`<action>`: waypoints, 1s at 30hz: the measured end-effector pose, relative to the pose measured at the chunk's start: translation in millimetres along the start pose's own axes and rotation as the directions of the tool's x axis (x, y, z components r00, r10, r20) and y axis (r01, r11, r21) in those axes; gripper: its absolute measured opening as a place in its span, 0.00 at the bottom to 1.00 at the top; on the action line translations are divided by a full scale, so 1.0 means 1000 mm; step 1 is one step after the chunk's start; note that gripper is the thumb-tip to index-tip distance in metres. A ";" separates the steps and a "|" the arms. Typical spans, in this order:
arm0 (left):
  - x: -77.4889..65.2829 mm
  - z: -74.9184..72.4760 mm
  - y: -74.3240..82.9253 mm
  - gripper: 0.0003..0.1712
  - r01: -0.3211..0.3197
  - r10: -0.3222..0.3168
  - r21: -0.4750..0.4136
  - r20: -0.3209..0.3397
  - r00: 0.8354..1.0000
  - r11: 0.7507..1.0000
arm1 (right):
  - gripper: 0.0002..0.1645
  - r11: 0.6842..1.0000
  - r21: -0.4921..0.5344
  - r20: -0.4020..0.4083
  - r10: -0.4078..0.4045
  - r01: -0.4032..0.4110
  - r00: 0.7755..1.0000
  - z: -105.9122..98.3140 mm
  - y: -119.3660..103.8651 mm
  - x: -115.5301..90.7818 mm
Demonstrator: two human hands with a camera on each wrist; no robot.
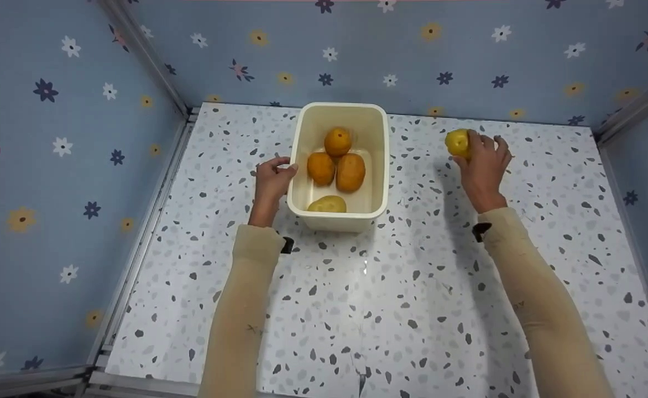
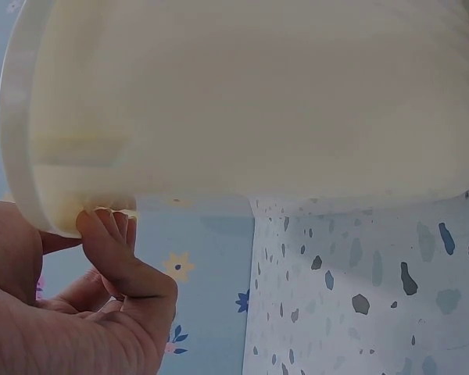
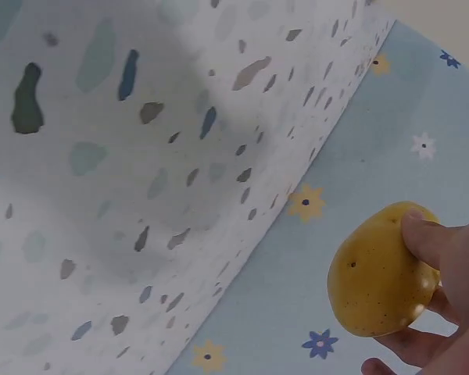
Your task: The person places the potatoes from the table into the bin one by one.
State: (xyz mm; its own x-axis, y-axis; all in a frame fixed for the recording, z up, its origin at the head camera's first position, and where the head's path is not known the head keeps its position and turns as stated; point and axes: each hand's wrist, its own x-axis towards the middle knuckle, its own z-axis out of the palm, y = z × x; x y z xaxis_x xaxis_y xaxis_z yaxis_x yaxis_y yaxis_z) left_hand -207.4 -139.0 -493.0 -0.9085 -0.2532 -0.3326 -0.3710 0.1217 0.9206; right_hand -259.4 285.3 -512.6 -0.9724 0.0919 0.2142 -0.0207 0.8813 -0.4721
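Note:
A cream plastic bin [image 1: 332, 224] stands on the speckled table. My left hand [image 1: 272, 181] grips its left rim between thumb and curled fingers, seen close up in the left wrist view. Inside the bin lie three orange fruits [image 1: 350, 172], grouped together. A yellow potato [image 1: 327, 204] rests at the bin's near end, partly hidden by the rim. Over the right part of the table, my right hand [image 1: 483, 166] holds another yellow potato [image 3: 379, 269] between thumb and fingers. That potato has small dark spots and smooth skin.
The white speckled table [image 1: 412, 309] carries the bin. Blue flowered panels [image 1: 357, 55] rise behind it and on both sides, with metal frame bars [image 1: 141, 55] at the left corner.

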 end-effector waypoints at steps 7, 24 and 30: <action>0.000 -0.001 0.001 0.22 0.001 -0.001 -0.014 0.016 1.000 1.000 | 0.35 0.997 0.018 -0.039 -0.071 0.071 0.997 0.000 -0.029 0.001; 0.001 -0.001 0.000 0.21 -0.006 0.006 -0.014 0.024 1.000 1.000 | 0.35 0.973 0.030 -0.069 -0.227 0.229 0.971 -0.004 -0.095 0.001; 0.001 -0.001 -0.001 0.21 -0.007 0.007 -0.020 0.007 1.000 1.000 | 0.36 0.962 0.049 -0.061 -0.267 0.270 0.962 -0.006 -0.117 0.002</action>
State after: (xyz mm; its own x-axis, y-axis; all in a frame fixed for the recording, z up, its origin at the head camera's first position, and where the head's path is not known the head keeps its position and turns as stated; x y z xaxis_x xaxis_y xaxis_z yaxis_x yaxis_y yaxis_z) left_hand -208.4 -140.0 -493.9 -0.9123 -0.2454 -0.3277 -0.3609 0.1040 0.9268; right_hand -257.5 184.7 -451.7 -0.9154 -0.1187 0.3846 -0.2942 0.8494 -0.4381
